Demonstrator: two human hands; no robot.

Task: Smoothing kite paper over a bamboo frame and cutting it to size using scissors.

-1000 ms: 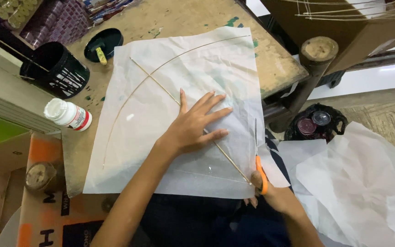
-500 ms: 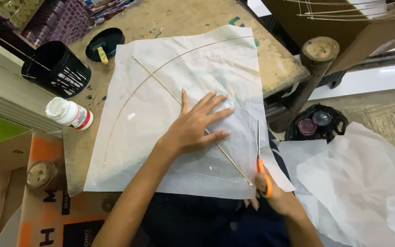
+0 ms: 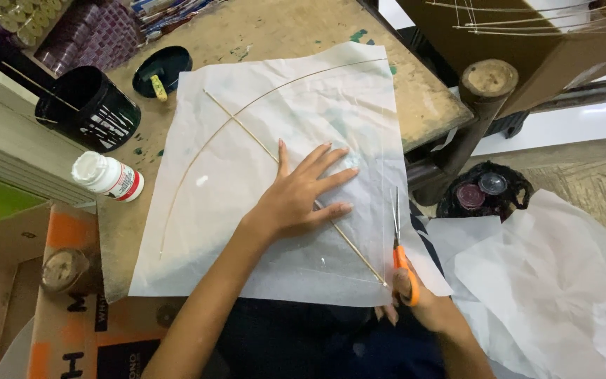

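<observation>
— Paper first: what is the sheet like?

— White tissue paper (image 3: 303,119), thin and creased, roughly square, lying flat on a worn wooden tabletop (image 3: 275,28) stained with green paint. Its near edge hangs a little over the table's front. On top lie a straight thin stick (image 3: 247,130) running diagonally and a bowed stick (image 3: 198,151) curving across it.

— And the hands?

— The left hand (image 3: 299,196) is spread flat, fingers apart, pressing the paper and the straight stick down near the middle. The right hand (image 3: 415,298) is closed around the orange handles of a pair of scissors (image 3: 396,235) at the sheet's right edge, blades pointing away from the person, along that edge; whether the blades are parted I cannot tell.

— What surrounds it?

— On the left of the table, a white bottle (image 3: 106,177) with a red label lies on its side just beside the paper. Beyond it stand a black pot (image 3: 89,109) and a black lid (image 3: 163,70) holding a small yellow piece. Right of the table is a round wooden post (image 3: 485,84), and more white paper (image 3: 555,281) lies crumpled on the floor. An orange cardboard box (image 3: 64,309) sits at lower left.
</observation>
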